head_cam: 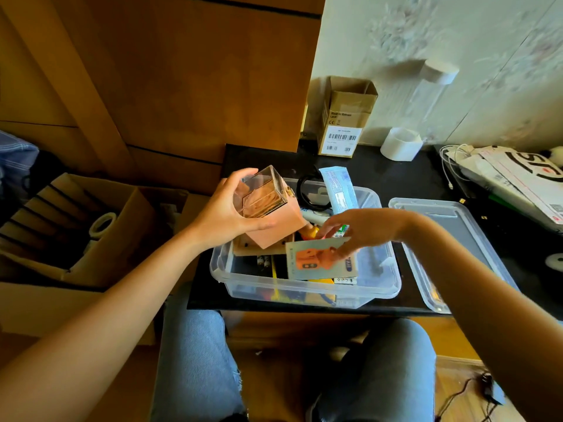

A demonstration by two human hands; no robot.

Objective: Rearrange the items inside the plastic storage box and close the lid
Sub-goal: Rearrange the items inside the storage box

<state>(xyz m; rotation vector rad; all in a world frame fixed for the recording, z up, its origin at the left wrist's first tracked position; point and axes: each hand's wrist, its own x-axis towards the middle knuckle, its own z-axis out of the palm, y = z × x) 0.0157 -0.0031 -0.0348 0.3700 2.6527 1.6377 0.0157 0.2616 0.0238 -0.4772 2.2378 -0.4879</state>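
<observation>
**Op:** Over the near edge of the black desk (396,178), I have both hands working above the plastic storage box (304,287), which sits open just ahead of the knees. My left hand (231,214) is wrapped around a clear-topped pink gift box (265,205), held tilted and clear of the rim, probably to free floor space underneath.

**Obs:** And the right?

**Op:** My right hand (362,229) pinches a flat card package (320,260) with an orange print, fingertips on its upper edge, standing it near upright against the front wall. I judge that is so it files along the side instead of lying flat.

**Obs:** Lid?

**Op:** The lid (451,239) lies flat on the desk just right of the box, apart from it. A blue-white packet (338,190) and a black loop (307,190) stick up at the back; both look too tall for closing.

**Obs:** Progress?

**Op:** Mid-rearrangement, I would say. Contents are loose, closing not yet begun.
</observation>
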